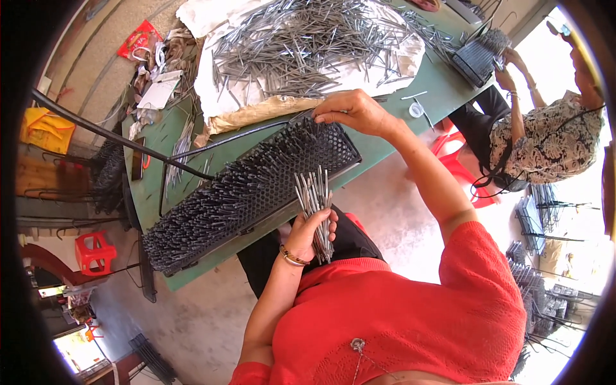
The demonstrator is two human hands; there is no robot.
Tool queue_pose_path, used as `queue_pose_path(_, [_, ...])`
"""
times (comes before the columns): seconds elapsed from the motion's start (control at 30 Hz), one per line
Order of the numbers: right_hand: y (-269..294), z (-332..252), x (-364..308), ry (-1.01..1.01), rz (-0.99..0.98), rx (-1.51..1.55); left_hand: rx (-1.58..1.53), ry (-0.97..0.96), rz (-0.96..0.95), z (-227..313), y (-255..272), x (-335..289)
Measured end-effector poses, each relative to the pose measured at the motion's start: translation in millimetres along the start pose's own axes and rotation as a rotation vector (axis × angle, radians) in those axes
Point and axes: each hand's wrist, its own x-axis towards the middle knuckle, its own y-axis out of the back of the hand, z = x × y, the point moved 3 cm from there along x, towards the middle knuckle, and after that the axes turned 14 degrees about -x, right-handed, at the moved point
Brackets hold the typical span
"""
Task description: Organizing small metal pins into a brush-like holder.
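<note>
In my left hand (313, 234) is an upright bundle of thin metal rods (314, 196), gripped by closed fingers in front of my waist. My right hand (356, 112) reaches over the far right part of a long black perforated rack (339, 144). Its thumb and fingers are pinched together there; whatever sits between them is too small to make out. Dark rods (212, 212) stand densely in the rack's holes from its left end to near my right hand. Bare holes show along its right end and near edge.
A large heap of loose rods (301, 48) lies on white sheeting across the green table (391, 163). At the far right, a person (539, 138) handles another rod-filled rack (478, 58). A small clear cup (416, 110) sits near the table edge. A red stool (96, 253) stands left.
</note>
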Motion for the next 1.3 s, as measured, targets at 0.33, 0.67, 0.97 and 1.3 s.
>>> queue_pose_path(0.33, [-9,3,0,-0.024,-0.015,0.029,-0.035,-0.014,0.005,3,4,-1])
queue_pose_path(0.67, [-11,1,-8,-0.109,0.053,-0.030,-0.007,-0.004,0.010,4,6,-4])
queue_pose_path(0.97, [-28,-9,-17,-0.101,0.124,-0.166,-0.009,-0.020,0.002,5,6,-2])
queue_pose_path(1.3, [-30,-16,-23,-0.133,0.260,-0.183,0.005,-0.030,-0.012,4,5,-5])
